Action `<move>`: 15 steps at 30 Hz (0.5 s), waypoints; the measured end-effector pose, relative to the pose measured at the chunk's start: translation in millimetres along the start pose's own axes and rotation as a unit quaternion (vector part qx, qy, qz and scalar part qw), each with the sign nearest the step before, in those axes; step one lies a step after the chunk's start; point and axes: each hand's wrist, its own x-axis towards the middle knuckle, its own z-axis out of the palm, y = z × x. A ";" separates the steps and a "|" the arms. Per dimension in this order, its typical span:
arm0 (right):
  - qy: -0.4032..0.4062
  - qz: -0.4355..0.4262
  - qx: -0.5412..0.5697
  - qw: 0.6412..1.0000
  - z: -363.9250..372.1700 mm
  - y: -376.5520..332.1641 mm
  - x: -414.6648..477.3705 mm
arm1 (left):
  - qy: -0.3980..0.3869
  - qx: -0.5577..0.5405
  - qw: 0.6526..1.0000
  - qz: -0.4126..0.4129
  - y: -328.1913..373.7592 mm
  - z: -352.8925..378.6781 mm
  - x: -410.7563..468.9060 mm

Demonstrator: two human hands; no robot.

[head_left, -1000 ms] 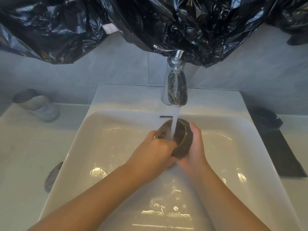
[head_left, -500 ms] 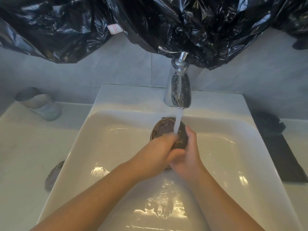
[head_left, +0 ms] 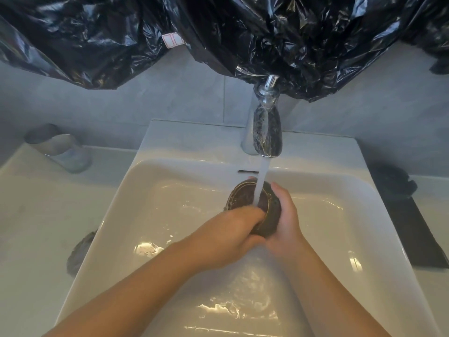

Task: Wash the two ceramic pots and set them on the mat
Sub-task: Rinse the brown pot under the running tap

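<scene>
A dark ceramic pot (head_left: 243, 198) with a thin gold rim is held in the white sink (head_left: 364, 215), its mouth tilted up under the running water. My right hand (head_left: 286, 222) cups its right side and bottom. My left hand (head_left: 230, 229) grips the near rim, with fingers curled into the mouth. The stream falls from the chrome tap (head_left: 266, 132) into the pot. A black mat (head_left: 418, 237) lies on the counter to the right of the sink. At its far end sits a dark blurred object (head_left: 391, 183) that I cannot identify.
A clear glass tumbler (head_left: 60, 149) stands on the counter at the back left. A dark grey lump (head_left: 79, 251) lies against the sink's left edge. Crumpled black plastic sheeting (head_left: 218, 32) hangs over the wall above the tap.
My left hand has slid from the pot's left rim across its mouth to the near rim, rubbing it. The pot stays under the stream in my right hand.
</scene>
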 end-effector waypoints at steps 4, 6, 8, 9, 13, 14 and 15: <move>-0.002 -0.019 0.029 0.999 0.5 2.9 1.1 | 0.075 -0.277 0.954 -0.087 15.3 7.9 -4.2; 0.007 -0.018 0.033 0.999 -0.1 3.5 2.1 | 0.062 -0.254 0.964 -0.054 17.3 7.9 -9.6; 0.001 -0.029 0.047 0.998 -2.4 2.1 2.0 | 0.073 -0.125 0.989 0.008 5.2 6.4 -13.6; -0.007 -0.037 0.054 0.998 -2.8 0.8 0.9 | 0.078 -0.031 0.996 0.041 -3.4 3.2 -14.4; -0.019 -0.008 0.034 0.999 -0.9 1.2 -0.3 | 0.034 0.280 0.954 0.100 -26.4 -18.8 -10.6; -0.013 0.002 0.028 1.000 -0.5 2.3 0.9 | 0.021 0.319 0.942 0.103 -27.6 -22.7 -9.0; -0.007 0.007 0.021 1.000 0.5 2.5 1.5 | 0.013 0.352 0.930 0.102 -27.2 -25.6 -6.9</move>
